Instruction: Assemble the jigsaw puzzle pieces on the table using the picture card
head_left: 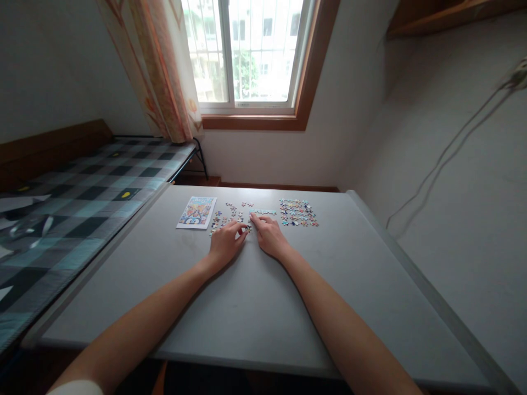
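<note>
My left hand (228,240) rests on the table with its thumb and fingers closed in a pinch on a small puzzle piece (248,227). Beside it, my right hand (269,235) lies low on the table, its index finger stretched out to the left end of a pale blue strip of joined puzzle pieces (265,212). Around and behind my left fingers several loose puzzle pieces (218,219) are scattered, some of them partly hidden by the hand. A larger group of loose pieces (298,213) is spread out to the right of the strip.
A colourful printed picture sheet (196,213) lies left of the pieces on the white table (247,318). A bed with a checked cover (94,192) stands along the left side. Behind the table are a curtain (164,71) and a window (259,55); a cable (444,153) hangs at right.
</note>
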Tool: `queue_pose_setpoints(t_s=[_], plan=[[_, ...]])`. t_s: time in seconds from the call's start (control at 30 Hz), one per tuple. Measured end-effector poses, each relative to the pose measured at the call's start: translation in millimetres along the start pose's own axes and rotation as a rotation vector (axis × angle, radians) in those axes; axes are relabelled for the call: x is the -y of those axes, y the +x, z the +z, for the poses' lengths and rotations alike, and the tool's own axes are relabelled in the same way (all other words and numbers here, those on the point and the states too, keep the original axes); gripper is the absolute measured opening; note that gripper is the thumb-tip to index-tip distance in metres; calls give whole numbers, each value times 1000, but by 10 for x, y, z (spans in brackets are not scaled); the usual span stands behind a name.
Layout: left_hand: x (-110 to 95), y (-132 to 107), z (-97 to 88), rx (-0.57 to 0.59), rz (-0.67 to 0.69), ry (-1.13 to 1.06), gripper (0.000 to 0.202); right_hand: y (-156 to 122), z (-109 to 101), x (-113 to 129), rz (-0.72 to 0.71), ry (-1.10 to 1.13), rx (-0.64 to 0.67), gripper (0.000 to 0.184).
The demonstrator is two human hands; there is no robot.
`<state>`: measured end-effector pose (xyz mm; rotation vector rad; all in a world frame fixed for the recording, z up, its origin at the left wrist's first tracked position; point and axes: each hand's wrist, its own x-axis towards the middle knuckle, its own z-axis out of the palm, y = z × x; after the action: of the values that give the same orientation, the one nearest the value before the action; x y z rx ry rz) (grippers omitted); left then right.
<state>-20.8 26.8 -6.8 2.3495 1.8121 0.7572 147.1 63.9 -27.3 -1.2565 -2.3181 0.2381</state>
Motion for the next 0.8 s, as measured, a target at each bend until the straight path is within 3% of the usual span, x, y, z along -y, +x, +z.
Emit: queue_pose_setpoints(t_s=[0.8], plan=[[-3,8,-13,12,-13,-6,22,-35,-20,32,-35,105,-20,55]])
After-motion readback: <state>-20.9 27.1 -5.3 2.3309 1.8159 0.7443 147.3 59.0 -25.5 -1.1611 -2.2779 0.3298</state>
